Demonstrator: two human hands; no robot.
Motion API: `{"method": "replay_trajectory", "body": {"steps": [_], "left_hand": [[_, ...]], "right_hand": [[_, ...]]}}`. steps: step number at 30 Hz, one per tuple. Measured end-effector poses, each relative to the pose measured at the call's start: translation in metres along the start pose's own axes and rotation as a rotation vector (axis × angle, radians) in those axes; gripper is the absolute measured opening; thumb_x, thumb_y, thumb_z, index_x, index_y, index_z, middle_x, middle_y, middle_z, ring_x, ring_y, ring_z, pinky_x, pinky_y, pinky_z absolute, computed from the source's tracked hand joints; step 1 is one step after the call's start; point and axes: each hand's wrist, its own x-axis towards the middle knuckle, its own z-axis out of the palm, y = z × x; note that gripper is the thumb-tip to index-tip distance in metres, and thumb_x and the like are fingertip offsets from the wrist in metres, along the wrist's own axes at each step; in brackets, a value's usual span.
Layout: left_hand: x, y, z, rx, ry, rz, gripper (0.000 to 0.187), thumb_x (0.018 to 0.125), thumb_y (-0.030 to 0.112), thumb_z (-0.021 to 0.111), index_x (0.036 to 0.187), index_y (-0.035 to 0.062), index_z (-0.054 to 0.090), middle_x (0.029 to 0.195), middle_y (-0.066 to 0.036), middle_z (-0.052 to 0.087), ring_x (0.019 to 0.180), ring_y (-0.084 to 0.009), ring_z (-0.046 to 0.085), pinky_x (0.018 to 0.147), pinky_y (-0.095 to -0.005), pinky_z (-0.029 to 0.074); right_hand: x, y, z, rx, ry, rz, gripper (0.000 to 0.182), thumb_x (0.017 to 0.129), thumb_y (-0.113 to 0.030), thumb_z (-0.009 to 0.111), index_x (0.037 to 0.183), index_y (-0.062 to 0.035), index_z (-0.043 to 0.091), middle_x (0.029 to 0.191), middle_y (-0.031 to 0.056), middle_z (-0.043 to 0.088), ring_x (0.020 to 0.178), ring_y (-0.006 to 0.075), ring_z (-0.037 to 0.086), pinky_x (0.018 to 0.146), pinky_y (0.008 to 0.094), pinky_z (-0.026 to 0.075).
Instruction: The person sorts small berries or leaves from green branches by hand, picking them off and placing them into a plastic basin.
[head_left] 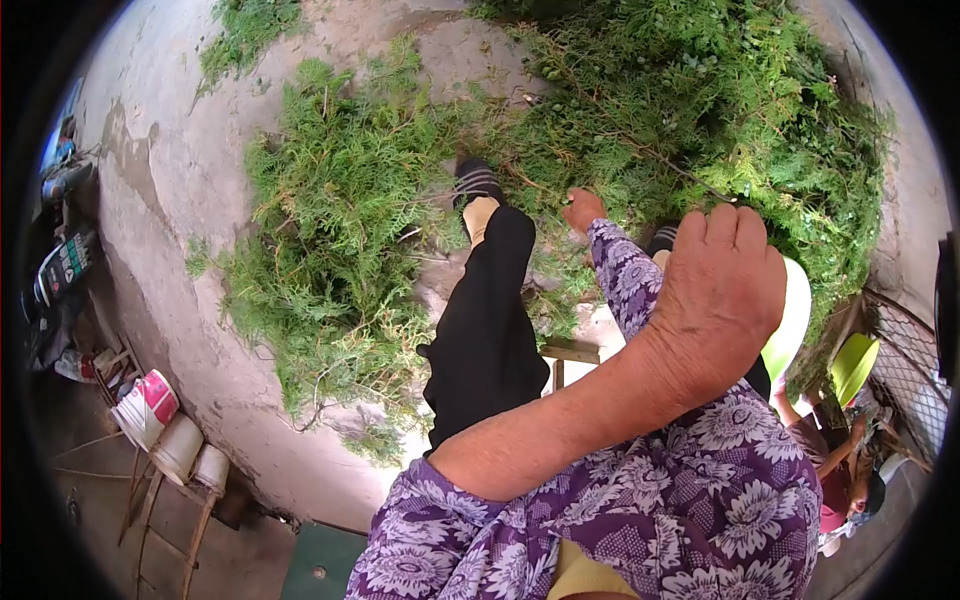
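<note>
My left hand [725, 290] is closed, its bare forearm crossing in front of my body to the right. Its curled fingers lie over my right arm; what they grip, if anything, is hidden. Past it reaches my right hand [583, 210], coming out of a purple flowered sleeve [625, 265]. The fingers of that hand look bent, and I cannot make out anything in them. Right beside it lie cut green conifer branches [640, 170], heaped on the ground. A second heap of conifer branches [330, 220] is left of my black-trousered leg [490, 330].
White buckets [178, 448] stand on a wooden frame at the lower left. Dark bags [65, 270] line the left edge. At the right are a white, yellow-edged object [790, 320], a yellow-green object [853, 367], a wire mesh panel [915, 350] and another person [830, 460].
</note>
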Motion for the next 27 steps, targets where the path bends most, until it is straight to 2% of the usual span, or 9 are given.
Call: {"method": "replay_trajectory", "body": {"steps": [7,11,14,16,17,18,20,21,27], "left_hand": [[-0.002,-0.001,-0.001,-0.036,-0.04,0.004,0.012,0.057,0.01,0.052,0.063,0.0016,0.047,0.072,-0.013,0.043,0.07,-0.0245,0.043,0.061,-0.035,0.034],[-0.003,-0.002,-0.004,-0.061,-0.046,0.001,0.012,0.057,0.01,0.052,0.064,0.0012,0.047,0.072,-0.013,0.043,0.07,-0.0243,0.042,0.06,-0.0348,0.034],[-0.004,-0.001,-0.002,-0.084,-0.04,-0.001,0.012,0.057,0.01,0.052,0.064,0.0012,0.047,0.072,-0.013,0.043,0.069,-0.0242,0.042,0.06,-0.0349,0.034],[-0.005,-0.001,-0.002,-0.076,-0.063,-0.002,0.012,0.057,0.01,0.052,0.064,0.0014,0.046,0.072,-0.013,0.042,0.069,-0.0242,0.042,0.06,-0.0351,0.033],[-0.006,-0.001,-0.002,-0.08,-0.063,-0.003,0.012,0.057,0.01,0.052,0.064,0.0014,0.046,0.072,-0.013,0.042,0.069,-0.0242,0.042,0.06,-0.0351,0.033],[-0.007,0.0,-0.002,-0.059,-0.076,-0.002,0.012,0.058,0.01,0.053,0.064,0.0016,0.048,0.072,-0.012,0.043,0.07,-0.0241,0.043,0.061,-0.0348,0.034],[-0.009,0.001,-0.001,-0.044,-0.087,0.002,0.011,0.058,0.01,0.053,0.065,0.0019,0.049,0.072,-0.012,0.044,0.071,-0.0239,0.044,0.061,-0.0346,0.034],[-0.01,0.001,0.0,-0.002,-0.159,-0.004,0.011,0.059,0.01,0.054,0.067,0.0021,0.051,0.073,-0.011,0.045,0.072,-0.0234,0.045,0.062,-0.0342,0.035],[-0.012,0.004,0.002,0.101,-0.359,-0.01,0.012,0.06,0.01,0.056,0.07,0.003,0.056,0.076,-0.01,0.049,0.075,-0.022,0.047,0.064,-0.0332,0.036]], "right_hand": [[0.002,-0.03,-0.005,-0.048,-0.007,0.202,0.028,0.068,-0.02,0.059,0.088,0.0001,0.059,0.092,0.0182,0.06,0.087,0.0314,0.057,0.077,0.0384,0.045],[0.003,-0.017,0.005,-0.133,-0.041,0.081,0.025,0.068,-0.021,0.059,0.079,0.0016,0.06,0.081,0.0178,0.062,0.081,0.0289,0.059,0.074,0.0376,0.046],[-0.031,-0.027,-0.01,0.231,0.07,0.187,0.023,0.068,-0.021,0.059,0.071,0.0021,0.059,0.064,0.0144,0.06,0.063,0.0236,0.06,0.061,0.0333,0.048],[-0.041,-0.021,-0.011,0.5,-0.05,0.215,0.015,0.067,-0.014,0.058,0.064,0.0005,0.056,0.051,0.0094,0.055,0.046,0.0162,0.054,0.043,0.0286,0.043],[-0.049,-0.014,-0.006,0.731,-0.05,0.309,0.007,0.069,-0.007,0.057,0.066,-0.0021,0.054,0.05,0.0053,0.051,0.04,0.0104,0.047,0.033,0.0224,0.034],[-0.056,-0.013,-0.004,0.729,-0.05,0.313,0.007,0.069,-0.007,0.057,0.066,-0.0021,0.054,0.05,0.0053,0.051,0.04,0.0104,0.047,0.033,0.0224,0.034],[-0.068,-0.009,-0.004,1.237,0.042,0.418,0.004,0.072,-0.004,0.055,0.076,-0.0033,0.053,0.054,0.0016,0.05,0.04,0.0085,0.044,0.032,0.021,0.03],[-0.071,-0.004,-0.008,1.261,-0.059,0.456,0.01,0.076,-0.006,0.054,0.085,-0.0036,0.052,0.058,0.0003,0.05,0.041,0.0078,0.044,0.033,0.021,0.032],[-0.066,0.031,-0.003,1.739,-0.22,0.45,0.012,0.077,-0.004,0.054,0.089,-0.0049,0.052,0.064,0.0,0.051,0.046,0.0075,0.044,0.039,0.0215,0.034]]}}
